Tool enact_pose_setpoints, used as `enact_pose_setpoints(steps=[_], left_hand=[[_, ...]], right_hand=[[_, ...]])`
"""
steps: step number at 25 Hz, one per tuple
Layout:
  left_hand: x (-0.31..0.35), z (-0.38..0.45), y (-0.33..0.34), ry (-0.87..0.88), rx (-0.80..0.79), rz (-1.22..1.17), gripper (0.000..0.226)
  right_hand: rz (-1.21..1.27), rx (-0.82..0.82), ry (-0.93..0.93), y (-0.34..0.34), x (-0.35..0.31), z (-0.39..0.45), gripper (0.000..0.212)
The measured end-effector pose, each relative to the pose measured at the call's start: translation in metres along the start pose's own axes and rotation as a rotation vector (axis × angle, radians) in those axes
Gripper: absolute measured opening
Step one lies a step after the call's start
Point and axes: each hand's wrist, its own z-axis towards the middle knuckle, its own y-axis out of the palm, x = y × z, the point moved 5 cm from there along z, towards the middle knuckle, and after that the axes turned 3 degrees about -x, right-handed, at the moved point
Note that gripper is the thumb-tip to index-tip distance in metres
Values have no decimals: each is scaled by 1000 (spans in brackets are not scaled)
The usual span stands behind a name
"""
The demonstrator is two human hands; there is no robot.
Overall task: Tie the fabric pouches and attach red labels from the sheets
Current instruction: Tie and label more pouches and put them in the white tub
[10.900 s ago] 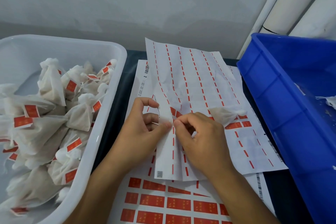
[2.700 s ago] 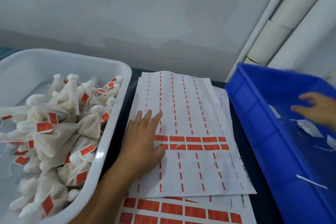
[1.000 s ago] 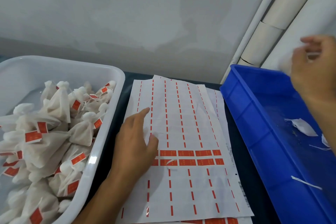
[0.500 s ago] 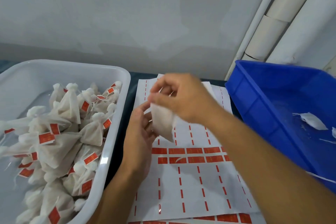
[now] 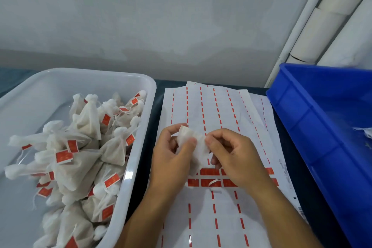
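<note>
A small white fabric pouch (image 5: 192, 144) hangs between both hands above the label sheet (image 5: 217, 110). My left hand (image 5: 171, 159) pinches its upper left part with thumb and fingers. My right hand (image 5: 231, 153) pinches its right side, fingers curled. The sheet is mostly stripped, showing red dashes, with two short rows of red labels (image 5: 209, 177) left just below the hands; one label is partly peeled up. The pouch's lower end is partly hidden behind my hands.
A white tub (image 5: 141, 137) on the left holds several tied pouches with red labels (image 5: 84, 157). A blue bin (image 5: 322, 127) on the right holds loose pouches (image 5: 365, 132) at its far edge. More sheets lie under the top one. A wall and white pipes stand behind.
My right hand fetched a pouch from the blue bin and carried it left over the sheet. My left hand lifted off the sheet and took hold of the pouch too.
</note>
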Motion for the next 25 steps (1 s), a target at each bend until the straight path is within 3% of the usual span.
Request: enact_pose_setpoints(steps=[5,9,13,17,19,22,25], left_hand=[[-1,-1,3,7,-8,99,28],[0,-2,6,-32,-35,140,25],[3,-4,9,-61,-150,164,24],[4,-5,12,66,-252,359,61],[-1,-4,12,104,-255,454,68],[-5,-3,12,140,-257,595,57],[-7,-6,14,225,-255,793,33]], right_hand=[[-74,-32,91,-7,9,-8,33],[279,-146,207,-4,15,-13,30],[540,-130,238,-5,14,-13,27],[806,-51,263,-9,16,-12,21],[940,-20,263,-13,16,-11,19],[1095,61,236,-22,17,-11,15],[1104,70,207,-22,14,-10,17]])
